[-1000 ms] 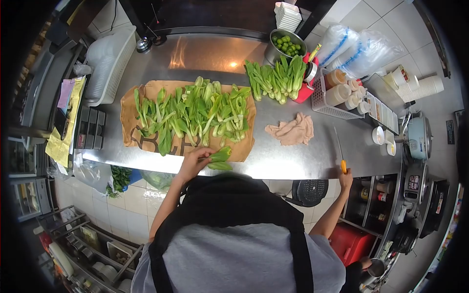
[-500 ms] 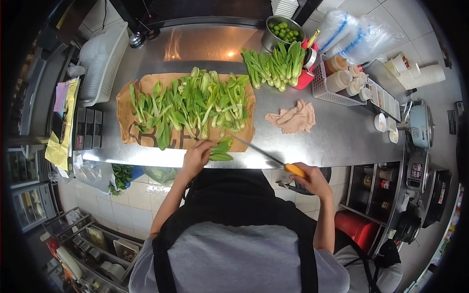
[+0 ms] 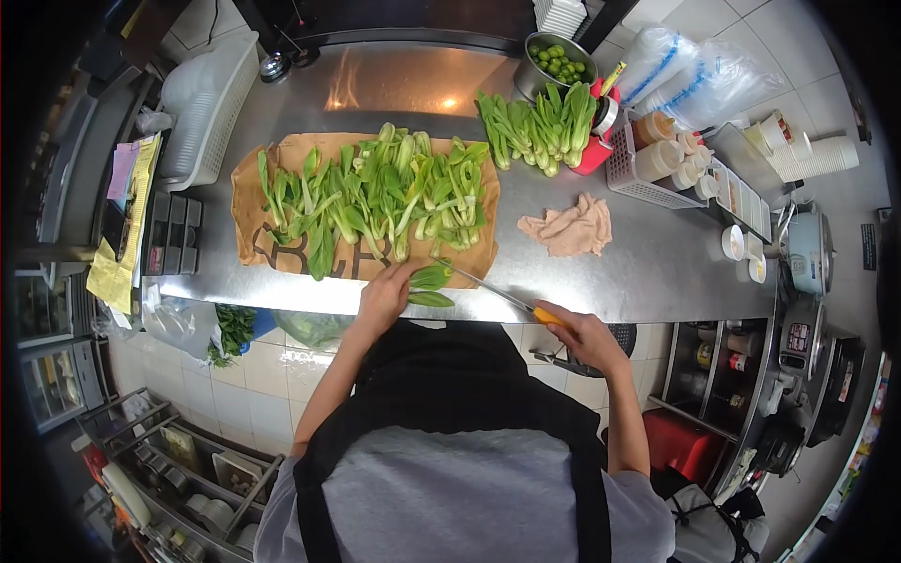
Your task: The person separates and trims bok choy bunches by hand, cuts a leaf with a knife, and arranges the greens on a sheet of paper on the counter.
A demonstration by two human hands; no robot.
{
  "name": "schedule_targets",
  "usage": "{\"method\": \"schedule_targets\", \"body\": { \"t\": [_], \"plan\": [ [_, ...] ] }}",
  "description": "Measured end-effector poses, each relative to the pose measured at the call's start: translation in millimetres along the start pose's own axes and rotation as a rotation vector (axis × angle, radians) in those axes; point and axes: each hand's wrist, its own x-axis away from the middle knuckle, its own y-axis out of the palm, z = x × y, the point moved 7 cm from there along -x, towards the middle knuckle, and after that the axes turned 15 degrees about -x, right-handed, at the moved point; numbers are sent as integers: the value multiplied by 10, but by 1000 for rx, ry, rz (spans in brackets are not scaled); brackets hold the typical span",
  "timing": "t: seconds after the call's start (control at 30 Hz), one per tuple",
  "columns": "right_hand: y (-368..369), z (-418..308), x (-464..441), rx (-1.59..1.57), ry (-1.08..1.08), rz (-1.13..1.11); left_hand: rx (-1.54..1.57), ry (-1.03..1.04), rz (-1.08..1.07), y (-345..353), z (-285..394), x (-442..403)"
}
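1. The left hand [image 3: 383, 296] is the nearer of the two to the loose bok choy leaves, its fingers bent in at their left end. Whether that grip is pinched tight or only resting there, I cannot tell.
2. The upper loose bok choy leaf [image 3: 432, 278] lies just to the right of the left fingertips, with the lower leaf [image 3: 432, 299] beside it, closer to the body. Both are by the bench's near edge, their long axes running roughly left to right.
3. The right hand [image 3: 593, 338] is well apart from the leaves, its grip wrapped around the orange handle of the knife [image 3: 499, 293].
4. The blade slants up and leftward from that handle, crossing the leaves' line at an angle. Its tip is near the left fingertips, on the far side of the upper leaf; contact is too small to tell.
5. Beyond both hands, the bok choy heap [image 3: 394, 202] covers much of the brown paper [image 3: 251, 202] on the bench [image 3: 648, 249]. The crumpled cloth [image 3: 568, 227] lies to the heap's right.
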Motion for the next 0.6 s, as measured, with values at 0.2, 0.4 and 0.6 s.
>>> {"method": "schedule_targets", "body": {
  "t": [0.2, 0.4, 0.6],
  "plan": [
    [9, -28, 13, -48, 36, -10, -28, 42, -50, 33, 3, -36],
    [57, -2, -3, -81, 33, -23, -18, 81, -17, 47, -6, -23],
    [65, 32, -45, -37, -72, 44, -40, 73, -73, 59, -7, -36]
  ]
}}
